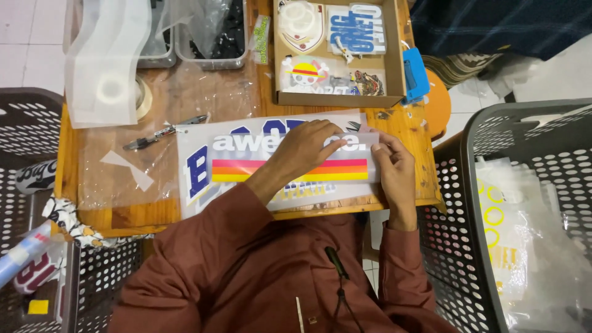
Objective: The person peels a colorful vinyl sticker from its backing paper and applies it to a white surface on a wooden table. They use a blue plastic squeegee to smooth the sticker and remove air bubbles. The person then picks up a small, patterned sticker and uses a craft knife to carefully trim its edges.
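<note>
Striped sticker lies flat on the surface; left hand presses spread, right hand pinches its edge. Advise firm, even smoothing outward.

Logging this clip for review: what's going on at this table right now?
A person in a rust-coloured shirt presses a striped sticker flat on a wooden table. The left hand lies palm-down across its middle; the right hand pinches its right end. It overlaps a larger blue-lettered sticker. A cardboard box of stickers sits behind, with baskets either side.
</note>
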